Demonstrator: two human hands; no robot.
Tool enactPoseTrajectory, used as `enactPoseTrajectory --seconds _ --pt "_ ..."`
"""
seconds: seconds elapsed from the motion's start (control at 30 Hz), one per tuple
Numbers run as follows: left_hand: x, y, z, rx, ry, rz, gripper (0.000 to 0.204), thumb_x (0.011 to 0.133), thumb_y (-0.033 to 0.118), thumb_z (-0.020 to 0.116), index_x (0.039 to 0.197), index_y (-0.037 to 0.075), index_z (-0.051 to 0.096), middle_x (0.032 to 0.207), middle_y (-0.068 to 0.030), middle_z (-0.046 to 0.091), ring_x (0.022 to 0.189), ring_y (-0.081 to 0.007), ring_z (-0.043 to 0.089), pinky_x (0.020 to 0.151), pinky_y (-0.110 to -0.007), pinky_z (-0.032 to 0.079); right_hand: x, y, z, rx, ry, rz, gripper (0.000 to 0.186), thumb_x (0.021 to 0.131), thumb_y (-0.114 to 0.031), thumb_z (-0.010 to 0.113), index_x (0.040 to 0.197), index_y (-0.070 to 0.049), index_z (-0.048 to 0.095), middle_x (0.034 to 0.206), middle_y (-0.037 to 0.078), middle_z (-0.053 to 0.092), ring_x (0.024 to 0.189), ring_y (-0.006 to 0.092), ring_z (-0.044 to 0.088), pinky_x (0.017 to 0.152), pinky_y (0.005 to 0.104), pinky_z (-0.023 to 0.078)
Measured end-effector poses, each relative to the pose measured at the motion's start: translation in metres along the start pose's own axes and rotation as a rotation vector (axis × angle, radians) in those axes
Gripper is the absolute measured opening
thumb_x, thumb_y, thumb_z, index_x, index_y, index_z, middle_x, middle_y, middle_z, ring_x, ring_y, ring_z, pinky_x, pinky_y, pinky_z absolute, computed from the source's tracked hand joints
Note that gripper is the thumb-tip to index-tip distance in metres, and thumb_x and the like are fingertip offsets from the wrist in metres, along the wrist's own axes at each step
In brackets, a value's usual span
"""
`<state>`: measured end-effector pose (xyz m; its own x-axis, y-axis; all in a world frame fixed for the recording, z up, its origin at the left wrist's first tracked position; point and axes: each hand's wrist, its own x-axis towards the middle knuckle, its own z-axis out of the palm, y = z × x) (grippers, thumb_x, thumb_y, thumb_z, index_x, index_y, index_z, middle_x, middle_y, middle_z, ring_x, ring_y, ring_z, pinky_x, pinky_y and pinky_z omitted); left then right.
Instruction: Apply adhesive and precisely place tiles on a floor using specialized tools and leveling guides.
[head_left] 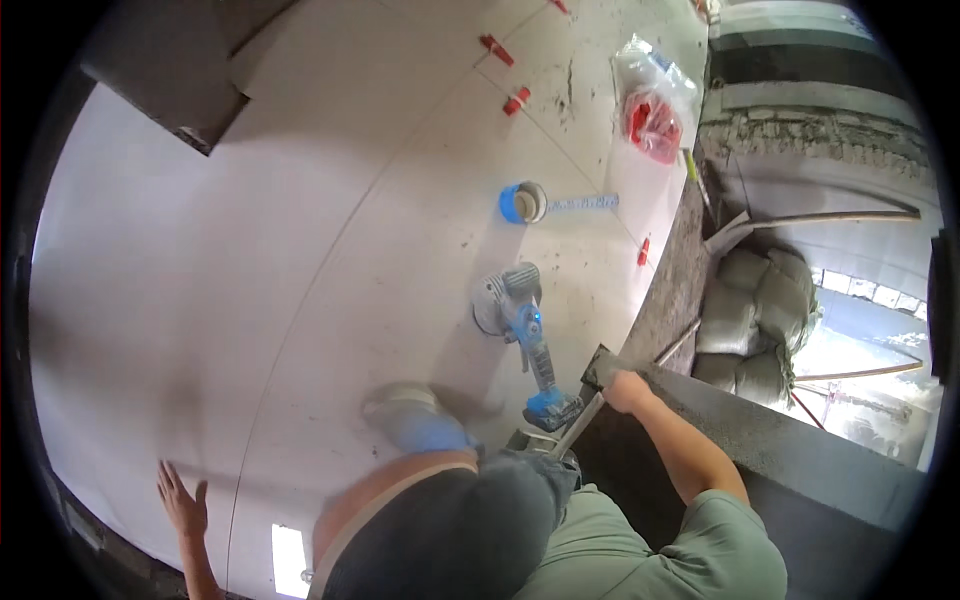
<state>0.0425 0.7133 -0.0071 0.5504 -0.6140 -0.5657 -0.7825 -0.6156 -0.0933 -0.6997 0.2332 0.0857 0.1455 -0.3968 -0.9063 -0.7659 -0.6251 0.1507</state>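
My left hand (183, 500) is spread over the pale tiled floor (160, 300), fingers apart and holding nothing; whether it touches the tile I cannot tell. My right hand (627, 391) is closed at the corner of a grey concrete ledge (760, 425). From under its fingers a narrow pale bar (578, 425) slants down toward my leg; what the bar belongs to is hidden. Left of that hand lies a blue and grey cordless tool (522, 315) with a round head, a dusty handle and a battery end. My blurred shoe (405, 408) is beside it.
Beyond the tool is a blue-rimmed roll (523, 203) with a patterned strip (583, 202). Red wedges (517, 101) sit along tile joints. A clear bag (655, 110) holds red pieces. Stacked sacks (755, 310) stand right; a dark block (170, 70) juts in at upper left.
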Motion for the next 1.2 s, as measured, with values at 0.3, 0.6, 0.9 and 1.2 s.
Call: enactPoseTrajectory --seconds 0.3,0.6,0.9,1.2 --pt "0.125 0.153 -0.135 -0.068 -0.249 0.117 0.101 0.086 0.048 0.073 0.154 -0.005 0.021 0.161 -0.0294 0.018 0.151 -0.0418 0.017 0.123 -0.051 0.015 -0.014 -0.051 0.088 -0.515 -0.263 -0.463 0.057 0.089 -0.038 0.057 0.141 -0.016 0.054 0.154 0.014 0.044 0.146 0.0372 0.033 0.118 0.059 0.02" --pt "0.073 0.049 -0.106 -0.069 -0.231 0.035 0.107 0.083 0.04 0.078 0.155 -0.007 0.014 0.163 -0.0272 0.011 0.152 -0.0426 0.01 0.124 -0.051 0.01 -0.013 -0.016 0.311 -0.568 -0.743 -0.3 0.031 0.094 -0.029 0.054 0.12 -0.022 0.07 0.117 0.012 0.072 0.104 0.0304 0.072 0.082 0.0437 0.058" --pt "0.16 0.029 -0.099 -0.104 0.17 -0.038 0.099 0.089 0.047 0.071 0.155 -0.004 0.018 0.161 -0.0297 0.018 0.148 -0.0448 0.02 0.122 -0.051 0.018 -0.188 -0.137 0.106 -0.074 -0.601 0.069 0.037 0.098 -0.041 0.05 0.117 -0.018 0.072 0.115 0.008 0.073 0.104 0.0289 0.071 0.085 0.0399 0.057" --pt "0.171 0.001 -0.115 -0.28 0.113 -0.222 0.104 0.088 0.058 0.066 0.157 -0.003 0.017 0.159 -0.0332 0.018 0.149 -0.0453 0.021 0.121 -0.049 0.023 -0.269 -0.213 -0.151 -0.223 -0.489 0.47 0.065 0.099 -0.063 0.037 0.122 -0.012 0.07 0.12 0.019 0.068 0.113 0.037 0.064 0.098 0.0463 0.048"
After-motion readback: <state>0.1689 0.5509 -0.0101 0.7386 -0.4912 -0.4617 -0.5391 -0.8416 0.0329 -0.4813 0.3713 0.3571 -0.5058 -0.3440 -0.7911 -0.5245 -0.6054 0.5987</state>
